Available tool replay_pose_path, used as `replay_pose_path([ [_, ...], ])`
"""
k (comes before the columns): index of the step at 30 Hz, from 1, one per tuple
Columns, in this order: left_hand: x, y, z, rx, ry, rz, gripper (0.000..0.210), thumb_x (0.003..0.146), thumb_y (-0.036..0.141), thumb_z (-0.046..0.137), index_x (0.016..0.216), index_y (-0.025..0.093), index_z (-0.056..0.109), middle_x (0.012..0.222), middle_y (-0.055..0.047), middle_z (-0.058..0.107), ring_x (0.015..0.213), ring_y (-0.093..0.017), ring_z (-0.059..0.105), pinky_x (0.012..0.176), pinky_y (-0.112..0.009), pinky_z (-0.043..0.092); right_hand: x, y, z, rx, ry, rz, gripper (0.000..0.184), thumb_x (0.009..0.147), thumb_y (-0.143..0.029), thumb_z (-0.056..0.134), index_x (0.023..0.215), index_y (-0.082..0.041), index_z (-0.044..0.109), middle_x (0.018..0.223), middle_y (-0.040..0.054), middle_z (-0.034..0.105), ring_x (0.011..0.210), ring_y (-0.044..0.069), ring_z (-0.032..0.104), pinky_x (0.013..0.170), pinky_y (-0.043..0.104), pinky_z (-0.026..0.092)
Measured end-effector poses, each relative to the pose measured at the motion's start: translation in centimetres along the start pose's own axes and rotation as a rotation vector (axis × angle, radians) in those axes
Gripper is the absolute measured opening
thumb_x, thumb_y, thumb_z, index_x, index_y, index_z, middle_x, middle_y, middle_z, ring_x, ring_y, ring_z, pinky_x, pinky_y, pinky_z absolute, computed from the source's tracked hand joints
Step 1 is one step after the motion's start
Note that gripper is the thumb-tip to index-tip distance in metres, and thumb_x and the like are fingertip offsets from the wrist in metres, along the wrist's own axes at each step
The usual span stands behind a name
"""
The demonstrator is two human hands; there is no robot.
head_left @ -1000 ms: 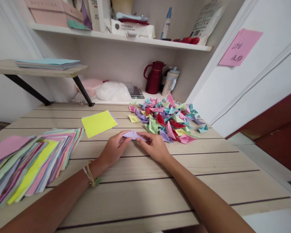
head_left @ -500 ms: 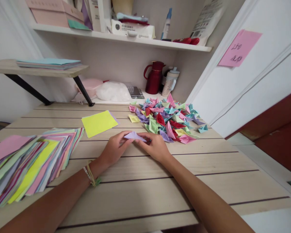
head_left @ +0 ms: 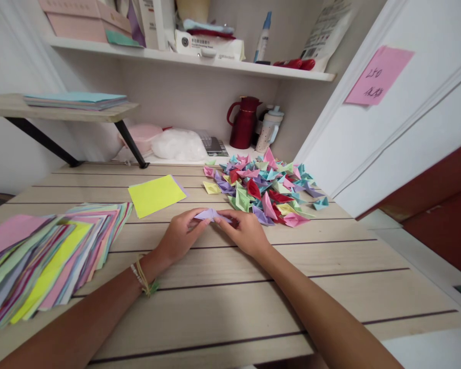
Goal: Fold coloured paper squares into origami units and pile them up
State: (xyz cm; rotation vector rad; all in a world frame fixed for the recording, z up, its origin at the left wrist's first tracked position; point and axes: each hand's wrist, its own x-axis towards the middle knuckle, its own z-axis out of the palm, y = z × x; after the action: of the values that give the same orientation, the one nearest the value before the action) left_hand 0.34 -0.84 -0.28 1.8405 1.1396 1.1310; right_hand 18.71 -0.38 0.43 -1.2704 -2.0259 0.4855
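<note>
Between my two hands is a small folded piece of purple paper [head_left: 205, 214], pointed at its ends. My left hand [head_left: 181, 233] pinches its left side, thumb in front and fingers behind. From the right, my right hand [head_left: 246, 230] pinches the other side, with the thumb near the paper's middle. The fingers behind the paper are partly hidden. Just beyond my right hand lies a heap of folded paper boats [head_left: 254, 189] in pink, red, green, blue, purple and yellow. A yellow paper sheet [head_left: 157, 196] lies beyond my left hand, over a purple one.
A fanned stack of coloured paper [head_left: 61, 256] covers the table's left side. At the back stand a red jug [head_left: 245, 123] and a pale bottle [head_left: 269, 129]. A raised wooden stand [head_left: 100, 114] holds more paper at the left.
Both hands stay in place on the purple paper. Its folds look slightly different under the thumbs; the heap and the sheets have not moved.
</note>
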Motion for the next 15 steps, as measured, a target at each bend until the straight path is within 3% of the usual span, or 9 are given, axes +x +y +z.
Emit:
replay_pose_path([
  [15,-0.02,-0.06,-0.06,0.014,-0.045,0.001,0.029,0.081,0.034,0.051,0.104,0.019,0.061,0.100,-0.006,0.069,0.089,-0.022,0.065,0.081,-0.033,0.052,0.06,-0.16,-0.13,0.045,-0.044,-0.043,0.029,0.083,-0.034,0.053,0.104,-0.021,0.067,0.088,0.0045,0.071,0.068,0.016,0.061,0.061,0.025,0.044],
])
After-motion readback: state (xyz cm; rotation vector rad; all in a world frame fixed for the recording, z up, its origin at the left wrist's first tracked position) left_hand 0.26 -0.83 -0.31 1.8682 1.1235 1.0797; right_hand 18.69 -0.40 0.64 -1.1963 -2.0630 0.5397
